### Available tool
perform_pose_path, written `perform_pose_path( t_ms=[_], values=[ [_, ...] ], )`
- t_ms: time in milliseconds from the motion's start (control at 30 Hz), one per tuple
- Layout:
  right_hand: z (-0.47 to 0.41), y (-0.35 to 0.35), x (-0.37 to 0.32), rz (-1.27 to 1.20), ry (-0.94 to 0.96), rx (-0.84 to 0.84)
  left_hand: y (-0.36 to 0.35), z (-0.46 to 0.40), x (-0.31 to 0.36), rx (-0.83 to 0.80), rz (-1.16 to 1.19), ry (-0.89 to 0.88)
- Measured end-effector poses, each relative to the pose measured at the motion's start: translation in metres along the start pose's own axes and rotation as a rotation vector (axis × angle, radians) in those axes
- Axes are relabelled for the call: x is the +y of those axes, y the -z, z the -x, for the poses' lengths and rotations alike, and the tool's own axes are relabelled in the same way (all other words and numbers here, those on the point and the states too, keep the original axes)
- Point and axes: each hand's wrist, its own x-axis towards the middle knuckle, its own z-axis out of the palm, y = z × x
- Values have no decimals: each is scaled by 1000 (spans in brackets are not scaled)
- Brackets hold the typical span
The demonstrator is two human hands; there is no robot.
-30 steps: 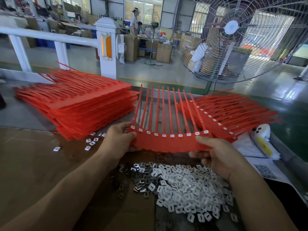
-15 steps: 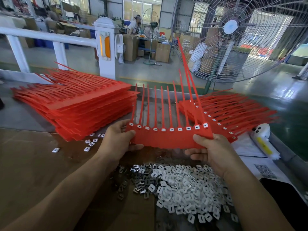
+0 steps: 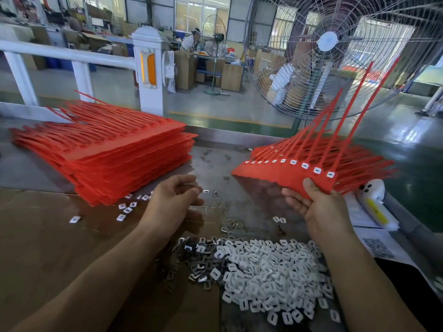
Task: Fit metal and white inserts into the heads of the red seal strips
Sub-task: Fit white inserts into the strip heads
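Here, a worker's right hand pinches 1 corner of a filled sheet of red seal strips, its 10 heads all showing white inserts, raised over the finished pile at the counter's right. The left hand hangs loosely curled, holding nothing. Laying the sheet flat and square on that pile should keep inserts seated; the unfilled stack waits left, loose inserts in front.

Matt red plastic seal strips, shiny metal inserts, brown cardboard
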Motion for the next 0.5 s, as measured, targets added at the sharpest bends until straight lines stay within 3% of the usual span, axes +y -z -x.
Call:
perform_pose_path(
  t_ms=[500],
  values=[
    [0,-10,-3,-69,-31,-119,-6,4,2,-34,-137,-64]
  ],
)
